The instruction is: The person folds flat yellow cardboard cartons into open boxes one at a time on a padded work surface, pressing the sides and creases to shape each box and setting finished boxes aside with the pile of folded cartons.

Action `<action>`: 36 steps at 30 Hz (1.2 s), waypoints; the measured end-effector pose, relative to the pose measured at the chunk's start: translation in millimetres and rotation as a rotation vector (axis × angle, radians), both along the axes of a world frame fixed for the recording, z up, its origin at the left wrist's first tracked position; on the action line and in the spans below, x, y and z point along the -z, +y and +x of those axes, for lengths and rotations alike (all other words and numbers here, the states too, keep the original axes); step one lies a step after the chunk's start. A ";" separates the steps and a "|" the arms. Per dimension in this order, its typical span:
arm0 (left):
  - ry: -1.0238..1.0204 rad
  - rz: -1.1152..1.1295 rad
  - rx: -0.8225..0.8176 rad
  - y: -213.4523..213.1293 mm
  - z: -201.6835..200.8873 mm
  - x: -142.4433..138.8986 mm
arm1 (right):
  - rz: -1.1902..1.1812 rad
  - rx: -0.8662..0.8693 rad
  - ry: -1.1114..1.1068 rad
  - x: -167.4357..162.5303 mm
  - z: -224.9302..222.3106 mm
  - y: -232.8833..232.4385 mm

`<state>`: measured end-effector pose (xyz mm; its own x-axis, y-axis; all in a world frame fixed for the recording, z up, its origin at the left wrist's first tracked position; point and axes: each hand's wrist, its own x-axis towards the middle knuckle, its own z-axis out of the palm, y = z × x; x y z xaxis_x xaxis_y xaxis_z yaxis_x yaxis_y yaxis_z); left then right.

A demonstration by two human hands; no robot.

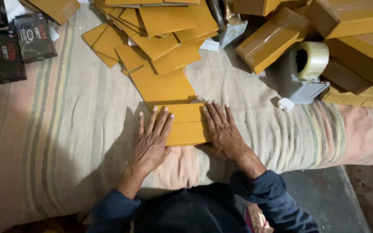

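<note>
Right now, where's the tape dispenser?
In the head view, the tape dispenser sits on the striped cloth at upper right, against the stacked cardboard boxes, up and right of the right hand.

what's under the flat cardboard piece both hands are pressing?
The flat cardboard piece lies on the striped cloth. Left hand and right hand press its sides. Anything between cardboard and cloth is covered.
</note>
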<state>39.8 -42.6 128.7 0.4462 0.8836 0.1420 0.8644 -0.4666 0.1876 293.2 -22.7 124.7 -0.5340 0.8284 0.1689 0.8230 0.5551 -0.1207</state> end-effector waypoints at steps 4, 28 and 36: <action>0.033 -0.127 0.007 5.5 27.6 -4.3 | 0.125 0.013 -0.223 9.4 -29.9 1.6; -0.221 -0.064 -0.228 41.9 39.4 18.4 | 0.085 0.219 0.102 29.2 -48.8 28.8; -0.243 0.131 -0.295 40.1 35.8 25.3 | -0.054 0.093 0.319 27.5 -78.8 66.1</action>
<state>75.6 -2.5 103.4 0.1158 0.9362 0.3318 0.9024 -0.2387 0.3587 214.3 43.4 97.2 -0.3834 0.8833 0.2697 0.7858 0.4654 -0.4073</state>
